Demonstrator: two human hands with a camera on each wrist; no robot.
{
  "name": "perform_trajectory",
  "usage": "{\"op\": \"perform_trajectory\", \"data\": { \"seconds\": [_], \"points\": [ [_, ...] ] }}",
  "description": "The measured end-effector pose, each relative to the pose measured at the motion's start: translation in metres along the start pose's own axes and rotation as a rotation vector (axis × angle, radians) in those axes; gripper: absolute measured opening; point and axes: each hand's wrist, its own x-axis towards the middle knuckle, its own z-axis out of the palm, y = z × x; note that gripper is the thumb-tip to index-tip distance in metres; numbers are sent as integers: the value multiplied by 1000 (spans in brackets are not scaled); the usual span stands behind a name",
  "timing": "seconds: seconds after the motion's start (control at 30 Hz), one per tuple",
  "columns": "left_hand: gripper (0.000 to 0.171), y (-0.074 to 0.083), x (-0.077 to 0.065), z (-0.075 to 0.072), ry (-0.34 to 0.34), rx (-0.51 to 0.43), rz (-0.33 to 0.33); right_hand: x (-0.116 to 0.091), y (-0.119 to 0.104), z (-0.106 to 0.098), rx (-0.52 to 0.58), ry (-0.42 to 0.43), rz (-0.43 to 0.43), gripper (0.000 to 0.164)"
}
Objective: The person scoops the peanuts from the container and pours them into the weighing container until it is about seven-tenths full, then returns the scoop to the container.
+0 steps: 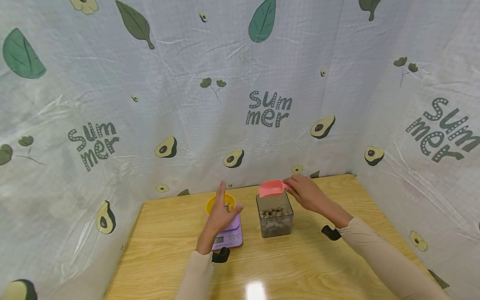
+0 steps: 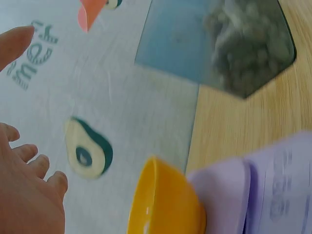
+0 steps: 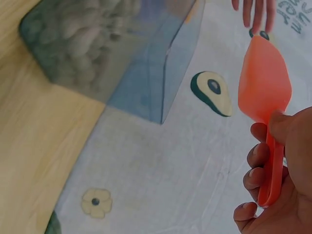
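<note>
My right hand [image 1: 305, 192] grips a coral-pink scoop [image 1: 271, 188] by its handle, fingers curled round it, as the right wrist view shows closely. The scoop hangs over a clear grey bin [image 1: 276, 227] partly filled with brownish lumps [image 1: 273, 212], too small to name. My left hand [image 1: 221, 216] is held with fingers extended and thumb spread, above a yellow bowl [image 1: 210, 204] that it partly covers. Some similar lumps [image 1: 228, 206] lie inside this bowl. Under it stands a purple kitchen scale [image 1: 234, 237] with a small lit display.
All of it stands on a wooden table [image 1: 168, 250], toward its back edge. A pale patterned cloth [image 1: 195, 125] hangs behind and at both sides. The bin is just right of the scale, with a narrow strip of table between them.
</note>
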Motion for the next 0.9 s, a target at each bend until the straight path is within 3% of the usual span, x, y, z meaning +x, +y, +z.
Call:
{"op": "perform_trajectory", "data": {
  "seconds": [0.3, 0.6, 0.9],
  "points": [
    [103, 16, 11, 38, -133, -60, 16, -14, 8, -9, -80, -55, -11, 24],
    [109, 4, 14, 72, -288, -5, 10, -17, 12, -5, -245, -81, -146, 17],
    [114, -5, 16, 87, -320, -61, -31, -9, 9, -5, -482, -193, -312, 26]
  ]
}}
